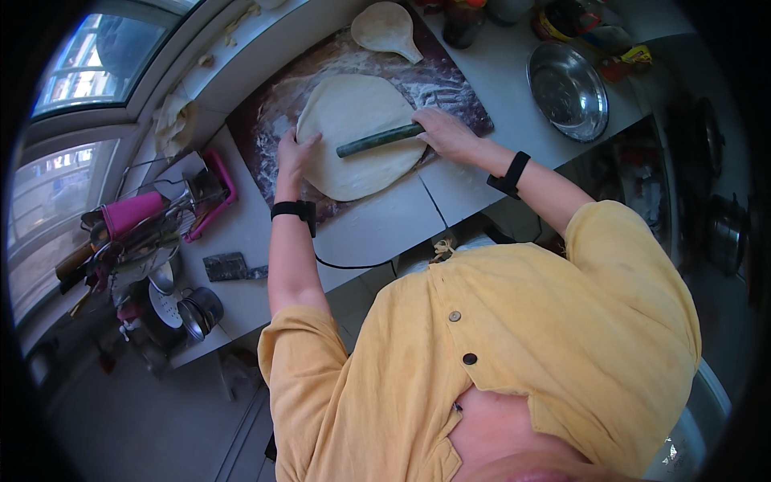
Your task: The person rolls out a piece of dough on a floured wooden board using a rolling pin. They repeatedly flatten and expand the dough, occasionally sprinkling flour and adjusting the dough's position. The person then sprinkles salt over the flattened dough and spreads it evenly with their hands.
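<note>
A wide, flat sheet of dough (352, 108) lies on a dark, floured board (274, 102) on the counter. My right hand (443, 132) is closed round one end of a dark green rolling pin (379, 141), which lies slantwise across the dough. At the dough's left edge is my left hand (296, 153), its thumb over the sheet and its fingers partly hidden; whether it pinches the edge is unclear. A flour-dusted scoop or ladle (385, 30) rests at the board's far side.
A steel bowl (566, 90) stands to the right, near jars and packets. On the left are a utensil rack with a pink holder (132, 214), a floury scraper or cleaver (226, 267) and a small metal pot (205, 307). A cloth (174, 125) hangs by the window.
</note>
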Motion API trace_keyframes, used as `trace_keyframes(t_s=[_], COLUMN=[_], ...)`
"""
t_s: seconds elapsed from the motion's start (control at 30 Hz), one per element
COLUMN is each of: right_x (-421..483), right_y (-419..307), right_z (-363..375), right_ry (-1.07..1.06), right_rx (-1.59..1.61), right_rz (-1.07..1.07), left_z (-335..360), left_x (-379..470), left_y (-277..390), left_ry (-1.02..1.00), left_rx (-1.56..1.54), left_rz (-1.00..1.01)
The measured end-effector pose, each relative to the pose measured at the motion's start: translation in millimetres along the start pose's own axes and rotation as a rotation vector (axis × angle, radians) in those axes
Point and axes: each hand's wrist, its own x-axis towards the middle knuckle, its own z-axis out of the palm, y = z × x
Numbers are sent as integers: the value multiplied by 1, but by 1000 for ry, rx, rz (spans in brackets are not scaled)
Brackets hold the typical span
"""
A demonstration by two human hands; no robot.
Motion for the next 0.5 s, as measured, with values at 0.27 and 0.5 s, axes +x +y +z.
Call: trace_keyframes(t_s=[0.27, 0.5], right_x=[-21, -11], right_y=[-19, -29], right_z=[-11, -12], right_ry=[12, 6], right_rx=[225, 256], right_rz=[293, 460], left_z=[13, -33], left_x=[-16, -37], left_y=[-15, -86], left_ry=[46, 212], left_rx=[-339, -566], left_rz=[35, -168])
